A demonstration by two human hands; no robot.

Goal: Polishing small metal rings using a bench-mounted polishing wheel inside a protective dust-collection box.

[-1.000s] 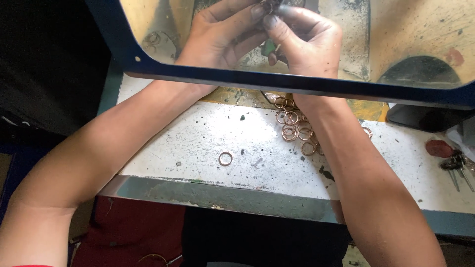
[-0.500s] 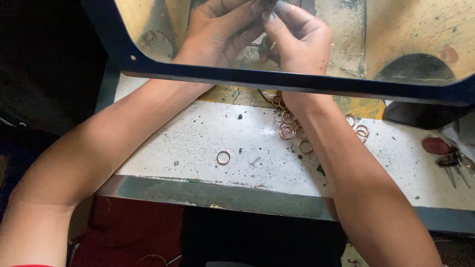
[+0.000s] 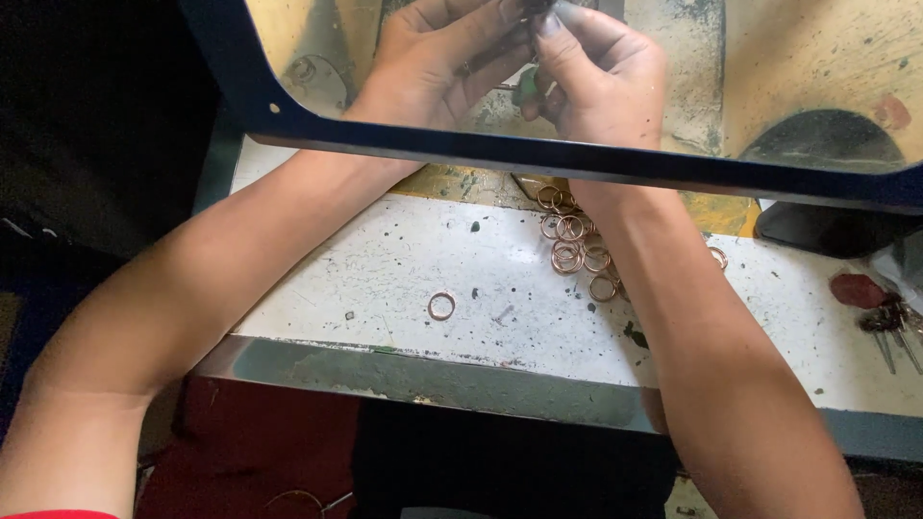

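There is one view here, from the head camera looking down.

Both hands are up at 12 o'clock, behind a clear shield [image 3: 769,67] with a dark blue frame [image 3: 577,159]. The left hand [image 3: 433,67] and the right hand [image 3: 601,82] are close together, with fingertips meeting at the very top edge. The fingers of both hands are curled in and pinched around a small dark thing [image 3: 535,8]. It is mostly cut off by the top edge, so I cannot tell what it is. A little green bit [image 3: 526,88] shows between the two hands, just under the pinched fingers.

Both arms go under the blue frame and over a white work table [image 3: 385,279]. The table is scratched and has dark specks on it.

A heap of small copper rings [image 3: 574,245] lies near the middle of the table, just beside the right arm, on its 9 o'clock side. One single ring [image 3: 441,306] lies alone, at about 8 o'clock from the heap and well apart from it. It sits between the two arms and touches neither.

At 3 o'clock, near the right edge, lies a bunch of keys [image 3: 889,327] with a red tag [image 3: 856,289]. A dark round shape [image 3: 827,144] shows through the shield above them.

The front edge of the table is a grey metal strip [image 3: 433,375] at 6 o'clock.
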